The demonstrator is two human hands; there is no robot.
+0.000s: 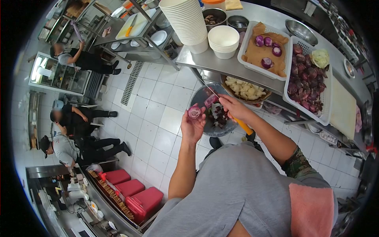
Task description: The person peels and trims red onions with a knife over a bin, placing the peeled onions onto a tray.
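In my left hand (192, 127) lies a partly peeled red onion (194, 112), cupped by the fingers. My right hand (233, 107) grips a knife (243, 126) by its orange-yellow handle, the blade pointing up and left. A purple piece of onion skin (211, 100) shows beside the blade; whether it touches the knife I cannot tell. Below both hands stands a round bin (194, 133) with dark onion peels (218, 117) inside.
On the steel counter (190, 57), a white tray (243, 59) holds several peeled onions, and a white crate (290, 71) holds many unpeeled ones and a cabbage. Stacked bowls (223, 39) stand behind. A basket of pale peeled pieces (245, 88) sits below. Several people (92, 59) are at the left.
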